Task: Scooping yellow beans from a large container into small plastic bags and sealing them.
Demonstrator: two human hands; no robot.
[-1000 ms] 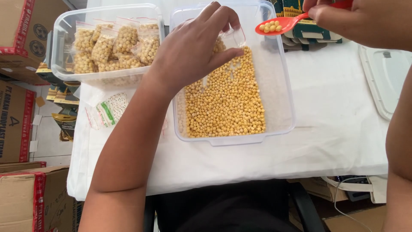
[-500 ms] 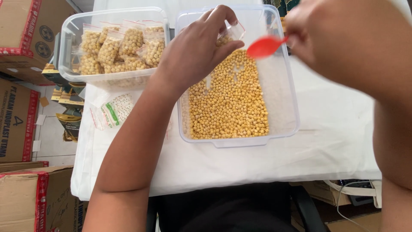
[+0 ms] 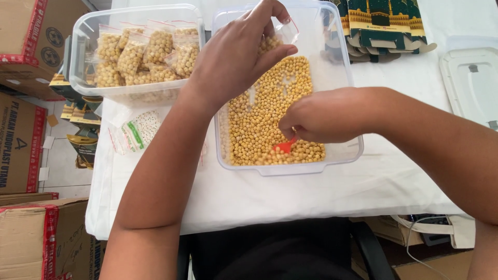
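- The right hand (image 3: 324, 116) has dropped from the upper right of the frame, where it carried a loaded spoon half a second ago, into the middle of the clear tub (image 3: 340, 155); its fingers are closed around the red spoon (image 3: 285, 147), whose tip is now dug into the yellow round pieces (image 3: 259, 124)
- The spoon looks emptied and back for another scoop, so the filling seems to be mid-cycle
- The left hand (image 3: 233, 57) stays at the top centre of the frame, fingers pinched on the mouth of a small clear bag (image 3: 282, 36) that already holds some pieces, held over the far end of the tub
- At the upper left a second tub (image 3: 78, 62) holds filled bags (image 3: 140, 54) standing in rows
- A loose printed bag (image 3: 137, 132) lies on the white-covered table (image 3: 290, 194) at left; a tub lid (image 3: 467, 83) and a stack of green cartons (image 3: 384, 23) sit at the upper right
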